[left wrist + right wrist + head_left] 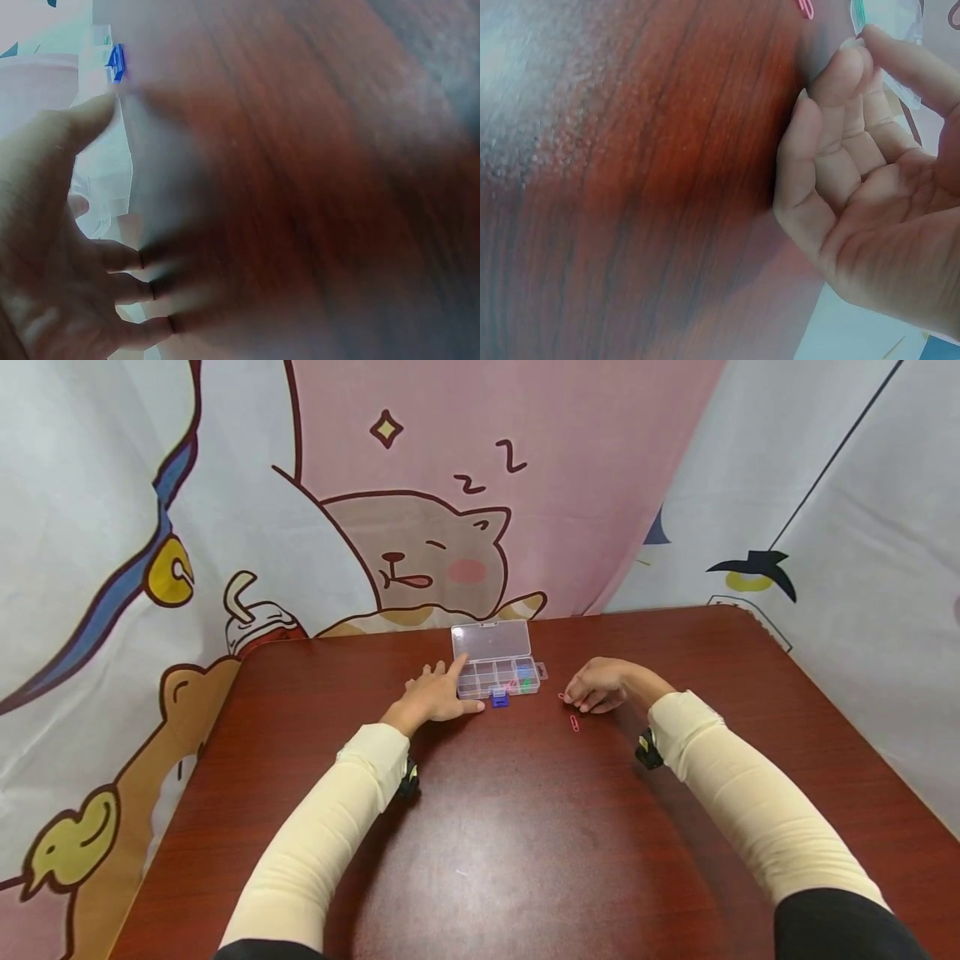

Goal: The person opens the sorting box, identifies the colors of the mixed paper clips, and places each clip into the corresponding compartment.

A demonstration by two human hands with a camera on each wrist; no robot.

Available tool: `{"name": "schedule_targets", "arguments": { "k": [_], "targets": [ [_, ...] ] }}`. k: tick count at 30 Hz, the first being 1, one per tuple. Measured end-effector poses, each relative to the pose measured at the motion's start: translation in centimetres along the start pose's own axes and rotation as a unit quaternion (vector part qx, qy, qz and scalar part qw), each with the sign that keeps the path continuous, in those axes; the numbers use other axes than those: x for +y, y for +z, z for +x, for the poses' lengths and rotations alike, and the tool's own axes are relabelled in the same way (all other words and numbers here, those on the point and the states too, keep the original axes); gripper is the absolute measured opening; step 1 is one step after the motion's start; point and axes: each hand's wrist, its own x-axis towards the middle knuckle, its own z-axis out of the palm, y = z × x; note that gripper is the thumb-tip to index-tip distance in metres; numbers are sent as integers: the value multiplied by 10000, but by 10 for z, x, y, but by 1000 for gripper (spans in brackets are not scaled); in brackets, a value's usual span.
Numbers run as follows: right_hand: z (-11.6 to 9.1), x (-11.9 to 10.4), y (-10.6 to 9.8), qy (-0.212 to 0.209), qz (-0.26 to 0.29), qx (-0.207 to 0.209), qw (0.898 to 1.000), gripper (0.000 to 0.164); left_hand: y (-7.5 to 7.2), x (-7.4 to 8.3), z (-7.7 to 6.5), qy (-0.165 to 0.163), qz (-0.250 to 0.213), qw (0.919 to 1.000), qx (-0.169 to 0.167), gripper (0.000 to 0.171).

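Note:
A clear plastic compartment box [467, 679] stands with its lid [491, 642] raised at the back and a blue latch [499, 700] at the front. Pink, green and blue pieces lie in its right-hand compartments. My left hand [437, 695] is spread at the box's left end, its thumb along the front and forefinger by the lid side. To the right of the box, my right hand [598, 683] pinches a pink paper clip [562, 697] between thumb and fingertips; the fingers mostly hide it. Another pink paper clip [574, 723] lies on the table just below that hand.
The dark red-brown wooden table [517, 843] extends toward me and to both sides. Behind it hangs a cartoon-printed cloth [600, 468], close to the far table edge. A clear hang tab [542, 671] sticks out from the box's right end.

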Motion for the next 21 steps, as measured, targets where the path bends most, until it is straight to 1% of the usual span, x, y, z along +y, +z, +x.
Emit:
{"name": "schedule_targets", "arguments": {
  "k": [2,5,9,14,17,21],
  "targets": [
    [2,0,0,-69,82,-55,9999,24,0,-1,-1,18,77,9999,-70,98],
    [5,-1,1,-220,255,-206,9992,28,1,-1,-1,1,92,9999,-133,102],
    [10,-8,7,-340,696,-315,9965,35,2,-1,-1,-27,102,9999,-127,105],
    [15,-25,15,-500,1290,-143,9903,37,2,-1,-1,-66,72,9999,-87,105],
    [17,-36,19,-566,1409,-72,9884,35,2,-1,0,-75,75,9999,-61,105],
    [20,-47,26,-545,1438,-64,9881,31,3,-2,0,-79,80,9999,-28,105]
  ]
}}
